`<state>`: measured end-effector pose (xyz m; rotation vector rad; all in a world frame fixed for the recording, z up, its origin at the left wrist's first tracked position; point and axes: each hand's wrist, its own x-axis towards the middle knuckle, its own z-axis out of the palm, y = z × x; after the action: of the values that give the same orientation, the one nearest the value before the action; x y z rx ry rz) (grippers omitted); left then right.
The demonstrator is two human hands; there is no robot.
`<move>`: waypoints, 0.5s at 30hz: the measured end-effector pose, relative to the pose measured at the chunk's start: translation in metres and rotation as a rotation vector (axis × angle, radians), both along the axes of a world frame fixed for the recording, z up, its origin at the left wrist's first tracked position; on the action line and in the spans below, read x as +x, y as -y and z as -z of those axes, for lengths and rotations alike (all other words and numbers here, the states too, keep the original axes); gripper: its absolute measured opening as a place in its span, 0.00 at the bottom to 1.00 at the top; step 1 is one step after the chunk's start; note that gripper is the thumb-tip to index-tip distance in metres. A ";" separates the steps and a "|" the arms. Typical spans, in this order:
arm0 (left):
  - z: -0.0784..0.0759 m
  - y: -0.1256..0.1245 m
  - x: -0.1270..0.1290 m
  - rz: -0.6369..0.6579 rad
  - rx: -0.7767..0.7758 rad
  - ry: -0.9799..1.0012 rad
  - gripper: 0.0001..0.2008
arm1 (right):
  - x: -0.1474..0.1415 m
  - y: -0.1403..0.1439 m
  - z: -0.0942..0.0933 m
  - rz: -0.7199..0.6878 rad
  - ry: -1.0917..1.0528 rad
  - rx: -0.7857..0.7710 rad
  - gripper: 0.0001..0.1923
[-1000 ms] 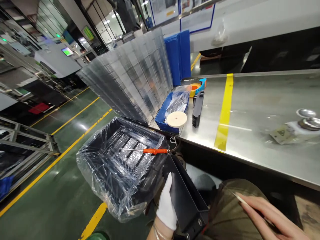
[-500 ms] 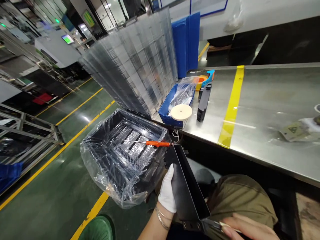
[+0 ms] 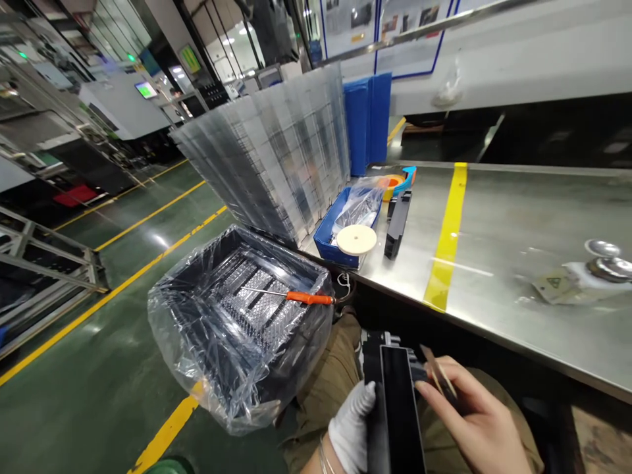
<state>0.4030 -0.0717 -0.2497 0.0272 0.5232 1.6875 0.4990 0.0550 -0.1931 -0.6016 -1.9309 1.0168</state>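
Observation:
My left hand (image 3: 351, 424), in a white glove, is closed around the side of a long black box-shaped part (image 3: 401, 408). The part has a smooth hollow or recessed face, with stepped projections at its far end. My right hand (image 3: 476, 421) is bare and pinches a thin, flat, blade-like tool (image 3: 438, 372) beside the part's far right corner. Motion smears the tool, so its exact kind is unclear. Whether the tool touches the part I cannot tell.
An orange-handled screwdriver (image 3: 309, 298) lies across a plastic-lined black crate (image 3: 237, 342) at left. On the metal bench (image 3: 498, 224) are a blue bin (image 3: 323, 243) with a cream disc (image 3: 356, 239), tape rolls (image 3: 392, 186) and another black part (image 3: 397, 224). Clear panels (image 3: 281, 151) stand behind.
The black part has turned more upright, its far end drawn nearer me. My right hand has moved from the part's near end up to its far right corner, still with the tool.

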 end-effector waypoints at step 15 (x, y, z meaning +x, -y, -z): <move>-0.019 -0.022 -0.016 0.476 -0.285 0.071 0.19 | 0.021 -0.054 -0.040 -0.334 0.248 0.650 0.08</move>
<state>0.3870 -0.0497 -0.2306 -0.1076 0.6431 1.1372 0.5203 0.1088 -0.1530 -0.0309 -2.4686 0.4550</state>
